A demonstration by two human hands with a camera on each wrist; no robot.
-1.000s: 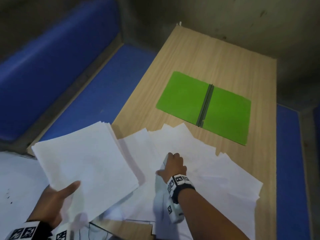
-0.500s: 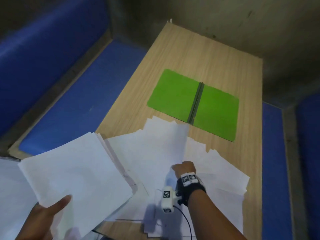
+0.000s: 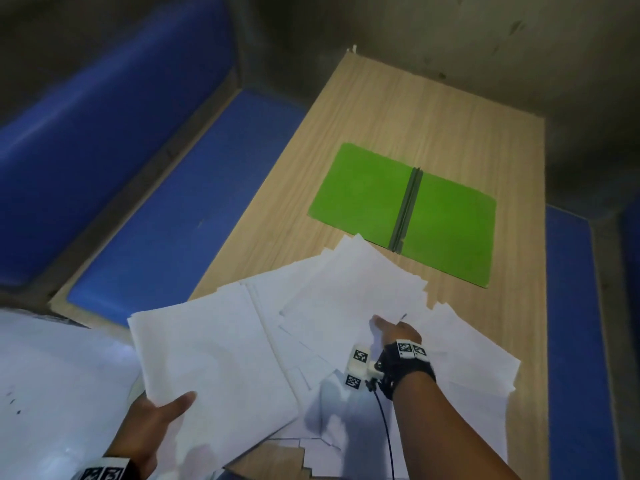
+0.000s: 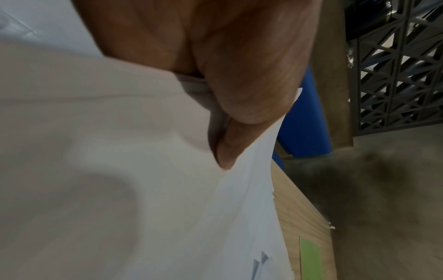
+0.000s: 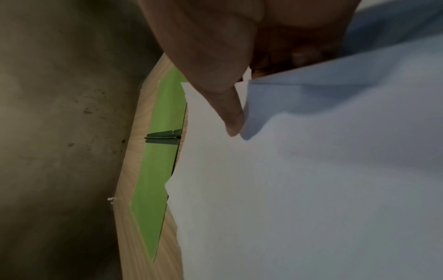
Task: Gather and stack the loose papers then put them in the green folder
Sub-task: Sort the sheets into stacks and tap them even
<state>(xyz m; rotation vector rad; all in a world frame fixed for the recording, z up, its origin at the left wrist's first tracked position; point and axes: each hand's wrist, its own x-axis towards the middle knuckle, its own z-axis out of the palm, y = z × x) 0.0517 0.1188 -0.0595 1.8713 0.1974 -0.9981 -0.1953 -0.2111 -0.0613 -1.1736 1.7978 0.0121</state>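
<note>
the left hand (image 3: 152,415) pinches a stack of paper (image 3: 214,362) over the near left corner of the tabletop (image 3: 433,116). the right hand (image 3: 394,332) pinches loose papers (image 3: 356,289) spread along the near edge. the green folder (image 3: 405,213) lies open in the middle.

"Where was the folder (image 3: 367,192)?"

"Open and flat on the far half of the table (image 3: 398,109), well clear of the far edge. The loose papers (image 3: 349,292) lay fanned across the near half, their far corner just touching the folder's near edge."

"And the hands?"

"The left hand (image 3: 152,417) held a stack (image 3: 211,355) at the near left, overlapping the papers' left side. The right hand (image 3: 394,330) gripped sheets near the spread's middle. A bench (image 3: 166,216) ran along the table's left."
</note>
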